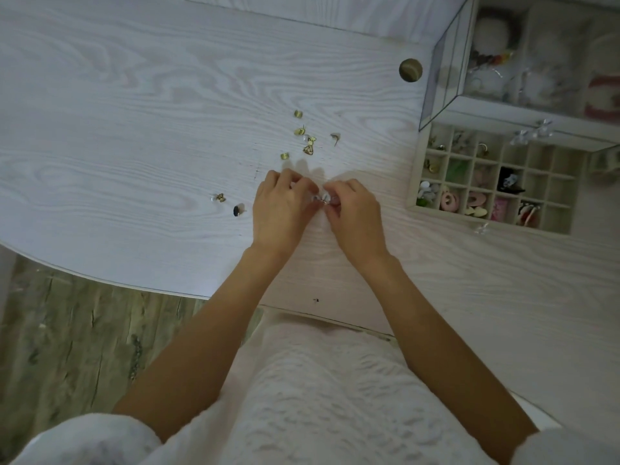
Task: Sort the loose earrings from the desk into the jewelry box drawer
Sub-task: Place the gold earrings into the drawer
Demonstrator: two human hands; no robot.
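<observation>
My left hand [280,209] and my right hand [352,213] meet at the middle of the white desk [134,95]. Their fingertips pinch a small silvery earring [323,199] between them. Several loose gold earrings [303,135] lie scattered just beyond my hands. To the left lie a small gold one [219,197] and a dark stud [238,209]. The jewelry box drawer [412,182], pulled open at the right, has many small square compartments, some holding earrings.
The glass-sided jewelry box [446,78] stands at the back right above the drawer. A round brass knob [410,69] sits on the desk near it. The desk's front edge curves at the left over a wooden floor [67,347].
</observation>
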